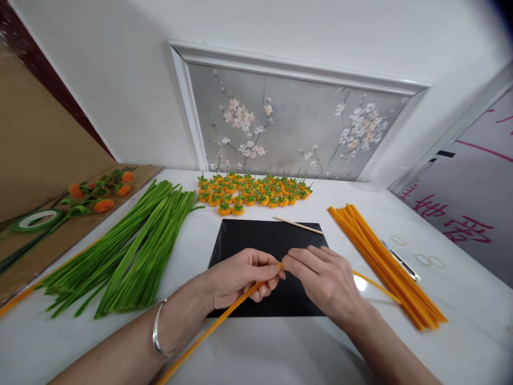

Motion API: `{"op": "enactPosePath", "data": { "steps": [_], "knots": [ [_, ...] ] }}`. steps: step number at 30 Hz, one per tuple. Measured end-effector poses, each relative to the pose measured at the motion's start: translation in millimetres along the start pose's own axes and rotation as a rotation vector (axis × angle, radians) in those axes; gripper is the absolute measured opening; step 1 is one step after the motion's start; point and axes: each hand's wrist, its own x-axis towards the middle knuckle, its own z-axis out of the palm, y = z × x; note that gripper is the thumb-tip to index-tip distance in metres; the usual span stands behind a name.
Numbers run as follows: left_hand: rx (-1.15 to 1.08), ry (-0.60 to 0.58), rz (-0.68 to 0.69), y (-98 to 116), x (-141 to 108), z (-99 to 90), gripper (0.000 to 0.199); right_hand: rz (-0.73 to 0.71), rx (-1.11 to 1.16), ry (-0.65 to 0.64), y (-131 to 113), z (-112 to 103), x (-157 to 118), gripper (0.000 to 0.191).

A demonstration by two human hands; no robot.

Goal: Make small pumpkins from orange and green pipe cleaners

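Note:
Both my hands meet above a black mat (pixel 244 235) on the white table. My left hand (pixel 246 272) pinches an orange pipe cleaner (pixel 224 316) between thumb and fingers. One length of it runs down toward the bottom edge of the view. Close against it, my right hand (pixel 326 278) has its fingers closed on the same pipe cleaner, and an orange length comes out past this hand to the right. Only a small bit of orange shows between the fingertips, so its shape there is hard to make out. A thin wooden stick (pixel 298 225) lies across the mat's far edge.
Green pipe cleaners (pixel 148 251) lie in a bundle at left, orange ones (pixel 380 262) at right. Several small orange-and-green flowers (pixel 256 192) stand at the back. Beyond the right bundle are a cutter knife (pixel 404 263) and rubber bands (pixel 422 260). Green tape (pixel 60 218) rests on cardboard.

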Motion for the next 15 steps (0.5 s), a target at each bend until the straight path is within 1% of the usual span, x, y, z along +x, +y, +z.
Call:
{"op": "enactPosePath", "data": {
  "steps": [2,4,6,8,9,10,11,12,13,15],
  "knots": [
    [0.091,0.035,0.043,-0.7,0.7,-1.0,0.024,0.0,0.0,-0.012,-0.6,0.9,1.1,0.023],
    [0.29,0.107,0.135,-2.3,1.6,-0.6,0.018,0.018,0.015,-0.033,-1.8,2.8,2.1,0.025],
    [0.613,0.227,0.306,-5.4,2.3,0.8,0.013,0.086,0.062,-0.07,-3.4,5.3,2.5,0.024],
    [0.963,0.343,0.514,-9.9,2.5,2.9,0.018,0.21,0.155,-0.125,-4.8,7.6,2.3,0.024],
    [1.088,0.375,0.594,-12.1,2.4,4.2,0.021,0.279,0.221,-0.16,-5.2,8.3,2.0,0.024],
    [1.166,0.389,0.642,-13.8,2.2,5.5,0.023,0.339,0.292,-0.194,-5.3,8.6,1.9,0.024],
    [1.196,0.39,0.655,-14.8,1.9,7.0,0.024,0.386,0.361,-0.222,-5.0,8.6,1.8,0.024],
    [1.188,0.385,0.639,-14.8,1.6,8.4,0.024,0.418,0.417,-0.243,-4.5,8.2,1.9,0.024],
    [1.15,0.375,0.598,-13.8,1.3,9.7,0.024,0.437,0.453,-0.252,-3.7,7.7,2.3,0.024],
    [1.003,0.347,0.488,-9.3,1.0,11.8,0.022,0.454,0.47,-0.237,-2.0,6.5,3.3,0.023]
  ]
}}
